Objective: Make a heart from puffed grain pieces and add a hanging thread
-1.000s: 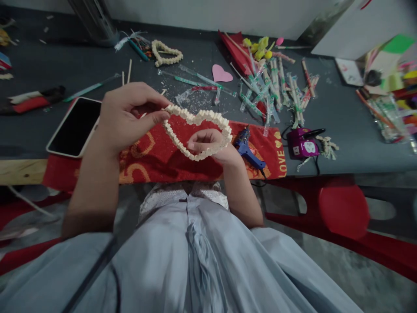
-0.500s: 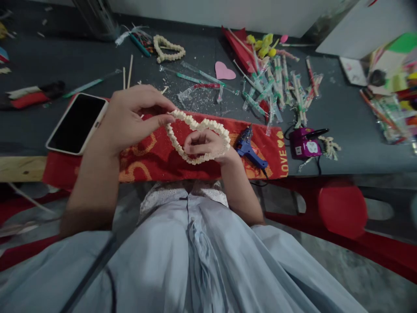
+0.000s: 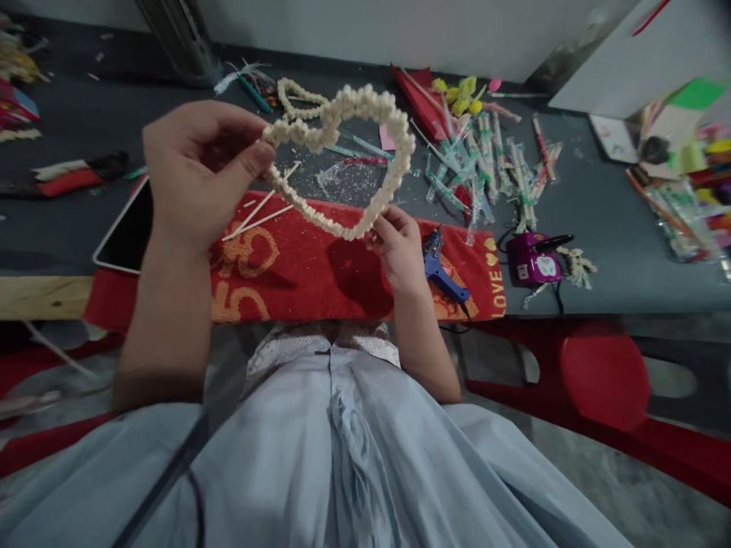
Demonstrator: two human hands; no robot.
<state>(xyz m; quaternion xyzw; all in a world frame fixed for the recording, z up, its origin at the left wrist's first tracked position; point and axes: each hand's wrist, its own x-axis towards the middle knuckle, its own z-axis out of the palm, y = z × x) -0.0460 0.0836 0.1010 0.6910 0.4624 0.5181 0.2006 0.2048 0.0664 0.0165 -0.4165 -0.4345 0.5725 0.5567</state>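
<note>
A cream heart-shaped frame (image 3: 398, 164) built of short stick pieces is held up above the table, its lobes away from me. My left hand (image 3: 199, 171) pinches its left lobe between thumb and fingers. At the lower tip, the fingertips of my right hand (image 3: 400, 247) close on the edge. Under the heart lies a red towel (image 3: 320, 281) with orange figures. Several thin cream sticks (image 3: 256, 217) rest on the towel by my left wrist. A blue hot glue gun (image 3: 442, 274) lies just right of my right hand.
A smaller cream heart frame (image 3: 300, 99) lies at the back. Behind my left forearm is a tablet-like device (image 3: 126, 232). Wrapped stick bundles (image 3: 485, 152), a pink paper heart (image 3: 387, 137) and a purple box-like device (image 3: 534, 257) are on the grey table (image 3: 628, 251). Red stools (image 3: 605, 373) stand below.
Both hands have raised the heart frame and tilted it more upright toward me. My right hand has shifted from inside the outline to its lower tip. Sticks on the towel are now uncovered.
</note>
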